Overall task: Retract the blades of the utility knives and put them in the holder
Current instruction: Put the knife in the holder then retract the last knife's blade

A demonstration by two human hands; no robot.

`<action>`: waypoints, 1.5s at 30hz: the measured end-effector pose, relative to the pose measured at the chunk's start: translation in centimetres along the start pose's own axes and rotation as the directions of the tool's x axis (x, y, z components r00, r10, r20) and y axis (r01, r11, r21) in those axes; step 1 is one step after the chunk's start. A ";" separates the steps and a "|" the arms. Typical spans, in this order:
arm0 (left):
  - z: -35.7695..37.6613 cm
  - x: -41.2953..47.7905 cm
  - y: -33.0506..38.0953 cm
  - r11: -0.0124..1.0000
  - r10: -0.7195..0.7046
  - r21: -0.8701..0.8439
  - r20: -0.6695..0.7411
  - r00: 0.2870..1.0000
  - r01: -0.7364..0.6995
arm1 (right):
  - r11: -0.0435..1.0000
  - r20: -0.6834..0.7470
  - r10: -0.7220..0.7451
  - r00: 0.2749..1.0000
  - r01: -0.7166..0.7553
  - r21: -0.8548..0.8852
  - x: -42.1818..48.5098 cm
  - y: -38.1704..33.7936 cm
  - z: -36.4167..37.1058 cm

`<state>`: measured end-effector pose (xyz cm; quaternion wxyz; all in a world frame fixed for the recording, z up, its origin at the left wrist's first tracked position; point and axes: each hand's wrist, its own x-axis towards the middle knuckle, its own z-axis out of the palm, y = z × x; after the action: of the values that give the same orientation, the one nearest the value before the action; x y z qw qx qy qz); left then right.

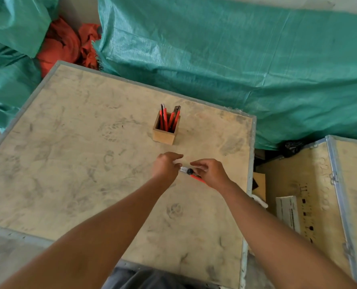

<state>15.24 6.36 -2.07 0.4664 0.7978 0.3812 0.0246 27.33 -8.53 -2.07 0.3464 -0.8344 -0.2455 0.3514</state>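
Holding: both hands meet over one red-and-black utility knife with a silver blade end [191, 173], low above the pale scuffed plywood crate top with metal edging [73, 159]
Surroundings: green woven tarpaulin [236, 59] bunched behind and left of the crate; crumpled orange-red cloth [67, 44] wedged between tarp folds at the far left corner; second plywood crate with metal edging [311, 184] to the right, white printed label [288, 213] stuck on it; dark clutter in the gap between the crates, too dim to identify
Obstructions: nothing lies on the top between the hands and the holder; the right hand covers the knife's handle end, the left hand covers the blade tip
Container: small square open-topped wooden holder [164, 137] standing upright on the crate top, beyond the hands, apart from them
Contents: several red-and-black utility knives [169, 119] standing on end inside, leaning against each other, tops poking above the rim; exact count unclear
Left hand [165, 166]: fingers curled, thumb and fingertips pinching the silver blade end
Right hand [212, 174]: partly closed around the red handle, forefinger extended over the black slider
Blade: some silver showing between the hands; how far out cannot be told
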 end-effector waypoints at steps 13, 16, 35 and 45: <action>2.3 1.4 -3.1 0.925 0.209 0.320 0.028 0.978 -0.207 | 0.966 0.181 -0.101 0.978 0.140 -0.217 1.4 1.2 -0.6; 2.0 1.1 -3.2 0.899 0.271 0.350 0.023 0.962 -0.262 | 0.983 0.232 -0.062 0.971 0.100 -0.152 1.0 1.0 -0.7; -9.1 -11.0 -0.7 0.955 0.202 -0.185 -0.164 0.965 -0.232 | 0.933 -0.085 -0.151 0.985 0.171 0.316 -6.9 -9.6 2.1; -14.1 -17.6 -1.6 0.806 0.066 -0.592 0.131 0.989 0.024 | 0.847 -0.345 -0.167 0.924 0.313 0.429 -10.4 -17.4 5.1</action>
<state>-3.74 5.89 10.25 0.7179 0.6165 0.3108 0.0893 13.97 -2.11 12.75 0.6150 -0.7282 -0.2007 0.2262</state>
